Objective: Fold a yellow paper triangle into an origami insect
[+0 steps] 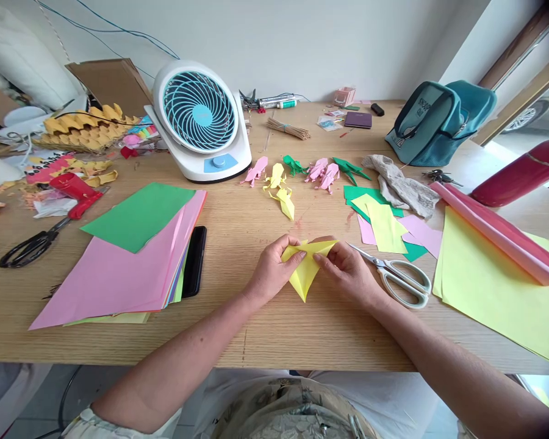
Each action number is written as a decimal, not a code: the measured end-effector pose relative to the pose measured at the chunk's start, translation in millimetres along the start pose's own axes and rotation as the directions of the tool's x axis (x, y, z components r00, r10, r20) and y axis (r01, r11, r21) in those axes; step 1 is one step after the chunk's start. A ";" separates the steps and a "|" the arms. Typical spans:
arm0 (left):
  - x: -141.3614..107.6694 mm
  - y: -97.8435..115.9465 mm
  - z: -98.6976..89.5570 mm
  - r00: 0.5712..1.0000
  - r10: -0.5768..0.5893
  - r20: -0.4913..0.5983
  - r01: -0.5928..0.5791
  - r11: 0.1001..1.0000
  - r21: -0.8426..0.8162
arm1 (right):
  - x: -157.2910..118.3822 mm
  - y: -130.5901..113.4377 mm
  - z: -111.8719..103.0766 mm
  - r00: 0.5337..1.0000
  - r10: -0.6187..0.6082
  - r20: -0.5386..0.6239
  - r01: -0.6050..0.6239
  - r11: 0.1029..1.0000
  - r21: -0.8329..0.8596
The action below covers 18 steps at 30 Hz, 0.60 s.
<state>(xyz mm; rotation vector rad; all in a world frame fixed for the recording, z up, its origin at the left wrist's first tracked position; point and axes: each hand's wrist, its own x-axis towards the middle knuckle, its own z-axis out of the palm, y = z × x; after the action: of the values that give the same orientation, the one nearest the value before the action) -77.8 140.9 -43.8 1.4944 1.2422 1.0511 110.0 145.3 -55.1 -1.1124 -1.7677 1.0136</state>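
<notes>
A folded piece of yellow paper (305,277) is held just above the table, its pointed end toward me. My left hand (278,267) pinches its left corner between thumb and fingers. On the other side, my right hand (345,268) grips the upper right part, thumb on top. White-handled scissors (402,280) lie on the table right beside my right hand. Beyond my hands stand several small folded paper figures, among them a yellow one (283,202), a pink one (255,171) and a green one (351,171).
At the left, coloured sheets (114,268) partly cover a black phone (194,262); black-handled scissors (32,247) lie farther left. A white fan (201,116) stands behind. Paper offcuts (384,225), yellow sheets (498,299), a red bottle (521,174) and a teal bag (439,125) occupy the right.
</notes>
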 end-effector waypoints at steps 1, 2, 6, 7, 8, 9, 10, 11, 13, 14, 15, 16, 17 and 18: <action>0.2 0.2 -0.4 1.000 -0.003 0.001 0.003 1.000 -0.003 | -0.3 -2.2 -0.6 1.000 -0.017 0.006 0.017 1.000 -0.013; 0.4 0.3 -0.7 1.000 -0.008 0.009 0.008 1.000 -0.008 | -0.4 -4.3 -1.3 0.999 -0.037 0.005 0.037 0.999 -0.022; 1.0 -1.3 -0.8 0.998 -0.030 0.049 0.030 1.000 -0.006 | 0.9 -7.7 -3.4 0.994 -0.076 -0.076 0.074 0.997 -0.033; 1.0 -2.2 -0.6 0.998 -0.033 0.058 0.034 0.999 -0.016 | 1.3 -7.4 -3.5 0.993 -0.073 -0.097 0.071 0.997 -0.029; 1.1 -3.2 -0.3 0.997 -0.038 0.065 0.040 0.999 -0.036 | 1.7 -6.8 -3.5 0.992 -0.069 -0.110 0.066 0.998 -0.024; 1.1 -4.0 0.0 0.996 -0.046 0.072 0.051 0.997 -0.065 | 1.9 -6.0 -3.2 0.991 -0.063 -0.115 0.062 0.998 -0.016; 1.0 -4.5 0.3 0.995 -0.057 0.077 0.065 0.993 -0.100 | 2.1 -5.3 -2.9 0.992 -0.058 -0.113 0.058 0.998 -0.005; 0.9 -4.6 0.7 0.994 -0.071 0.084 0.082 0.987 -0.135 | 2.3 -4.6 -2.5 0.993 -0.050 -0.106 0.051 0.999 0.011; 0.4 -3.4 1.3 0.988 -0.107 0.110 0.127 0.971 -0.203 | 2.5 -3.5 -2.3 0.995 -0.036 -0.092 0.041 0.998 0.052; 0.2 -2.3 1.4 0.983 -0.127 0.132 0.156 0.959 -0.236 | 2.6 -3.3 -3.0 0.996 -0.032 -0.084 0.038 0.997 0.071; 0.0 -1.1 1.5 0.977 -0.147 0.156 0.185 0.947 -0.264 | 2.8 -3.5 -4.4 0.997 -0.032 -0.072 0.038 0.996 0.086; 0.1 -0.1 1.4 0.970 -0.165 0.181 0.212 0.936 -0.282 | 3.0 -4.1 -6.8 0.998 -0.040 -0.054 0.045 0.994 0.096; 0.4 0.6 1.0 0.962 -0.181 0.204 0.236 0.928 -0.289 | 3.4 -5.3 -10.2 0.998 -0.058 -0.021 0.060 0.993 0.100; 0.9 1.0 0.3 0.955 -0.192 0.226 0.253 0.925 -0.285 | 3.7 -7.1 -14.7 0.996 -0.082 0.031 0.079 0.992 0.095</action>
<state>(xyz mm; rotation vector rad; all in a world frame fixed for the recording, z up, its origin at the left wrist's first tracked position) -77.2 141.6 -42.9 1.1519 1.0273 0.8783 120.2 149.7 -42.6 -0.9634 -1.7591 1.0611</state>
